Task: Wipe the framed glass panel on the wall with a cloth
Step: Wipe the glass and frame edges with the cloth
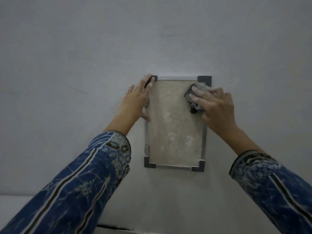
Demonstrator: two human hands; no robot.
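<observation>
A small upright glass panel in a thin metal frame with dark corner pieces hangs on a pale grey wall. Its glass looks dusty and smeared. My left hand lies flat with straight fingers against the frame's upper left edge, fingertips on the top left corner piece. My right hand presses a crumpled grey cloth onto the glass near the top right corner, fingers spread over the cloth. Most of the cloth is hidden under that hand.
The plain wall surrounds the panel on all sides. A pale ledge or lower surface shows at the bottom left. Blue patterned sleeves cover both forearms.
</observation>
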